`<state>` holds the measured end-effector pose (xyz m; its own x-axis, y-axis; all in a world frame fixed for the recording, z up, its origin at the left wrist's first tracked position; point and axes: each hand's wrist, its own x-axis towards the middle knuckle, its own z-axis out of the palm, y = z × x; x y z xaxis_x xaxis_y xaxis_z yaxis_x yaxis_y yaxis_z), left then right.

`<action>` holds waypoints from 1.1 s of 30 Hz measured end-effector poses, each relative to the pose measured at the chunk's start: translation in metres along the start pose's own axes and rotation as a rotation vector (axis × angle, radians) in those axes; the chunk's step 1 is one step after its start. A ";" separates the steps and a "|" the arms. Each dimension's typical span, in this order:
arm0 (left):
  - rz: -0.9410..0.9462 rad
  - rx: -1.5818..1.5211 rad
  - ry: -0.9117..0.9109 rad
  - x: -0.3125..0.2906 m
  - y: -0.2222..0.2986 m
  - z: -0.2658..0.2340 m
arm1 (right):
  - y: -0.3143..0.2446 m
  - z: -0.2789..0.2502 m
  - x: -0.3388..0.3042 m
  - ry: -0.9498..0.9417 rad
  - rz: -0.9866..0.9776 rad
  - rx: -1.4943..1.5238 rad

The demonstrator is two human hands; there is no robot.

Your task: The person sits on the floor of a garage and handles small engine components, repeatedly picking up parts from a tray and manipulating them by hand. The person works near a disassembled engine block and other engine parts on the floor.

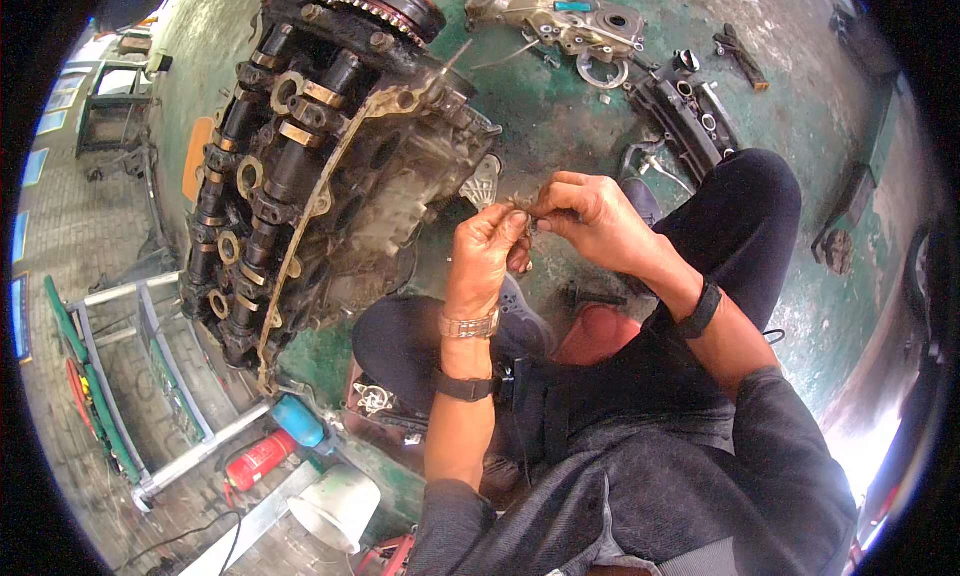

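**Small metal part pinched between both hands beside the engine**

Head view: I sat on the green workshop floor point(560, 126) with my knees up, and my two hands met just above the middle of the frame. My left hand point(487, 248) came up from the lower centre, a metal watch and a dark band on its wrist, and its fingers point(512, 224) were curled together, clamped on a small metal part point(524, 208) that showed only as a thin sliver between the fingertips. My right hand point(590, 214) reached in from the right with a black band on the wrist; its fingers point(553, 202) were also closed, pinching the same small part from the other side, so the two hands touched at the fingertips. What kind of piece it was I could not tell; it was too small and mostly hidden.

Just to the left of my hands, filling the upper left of the frame, lay a greasy engine cylinder head point(300, 176) on its side, camshafts and bearing caps showing. At the top centre lay a pale metal cover point(560, 21), and to its right a dark valve cover point(685, 111). In the lower left lay a small red extinguisher point(258, 460), a blue canister point(300, 421) and a white bucket point(335, 508).
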<state>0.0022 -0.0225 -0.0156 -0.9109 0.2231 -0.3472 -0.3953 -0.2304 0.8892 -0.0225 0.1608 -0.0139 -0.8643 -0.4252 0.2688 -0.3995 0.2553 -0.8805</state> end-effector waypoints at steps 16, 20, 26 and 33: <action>-0.105 -0.069 0.086 0.004 -0.004 0.002 | 0.003 0.017 -0.008 -0.002 0.360 0.253; -0.185 -0.097 0.127 0.004 -0.001 -0.001 | 0.007 0.026 -0.009 0.073 0.163 0.153; -0.211 -0.227 0.152 0.005 -0.003 -0.002 | 0.008 0.033 -0.010 0.050 0.396 0.627; 0.071 -0.224 0.063 0.004 0.001 0.009 | 0.015 0.023 -0.009 0.020 0.656 1.477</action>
<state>-0.0010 -0.0129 -0.0133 -0.9401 0.1414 -0.3101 -0.3401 -0.4495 0.8260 -0.0136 0.1481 -0.0387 -0.7671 -0.5716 -0.2912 0.6391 -0.6415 -0.4243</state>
